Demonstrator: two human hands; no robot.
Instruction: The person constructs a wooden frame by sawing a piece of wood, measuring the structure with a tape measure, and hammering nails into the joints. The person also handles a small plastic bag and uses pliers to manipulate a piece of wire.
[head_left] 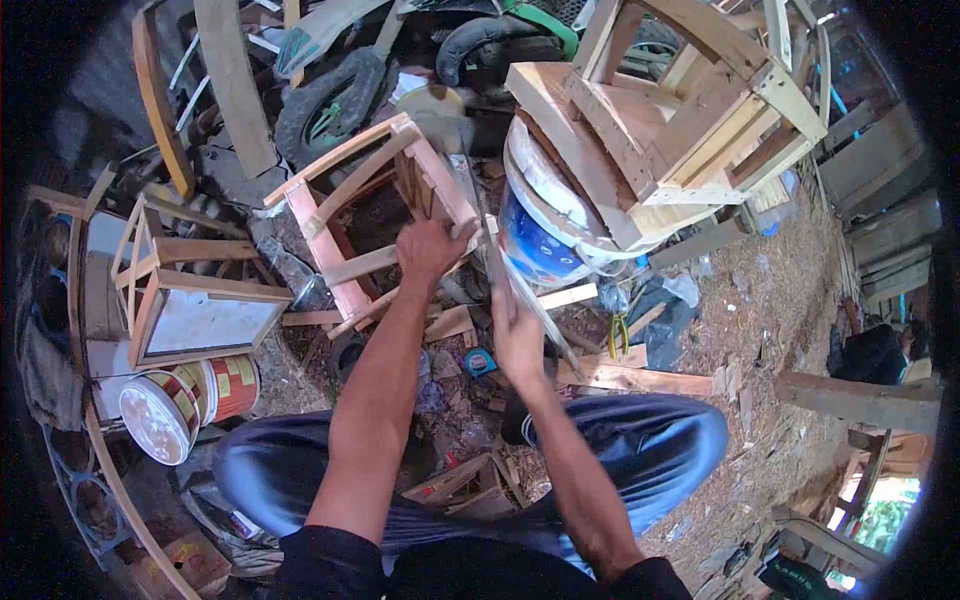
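Clearance at the grip: shut in on three sides.
Just right of the grip of the left hand point(432, 248) on the pink frame point(350, 190), passage is crossed by the long tool point(487, 235) held in the right hand point(517, 335) and blocked by the blue bucket point(545, 250) under stacked frames point(680, 110). Beyond the grip, tyres point(330, 105) are piled; left of it, a small crate point(195, 290) and paint tins point(190, 400) are set. Open ground point(785, 300) is found only well to the right.
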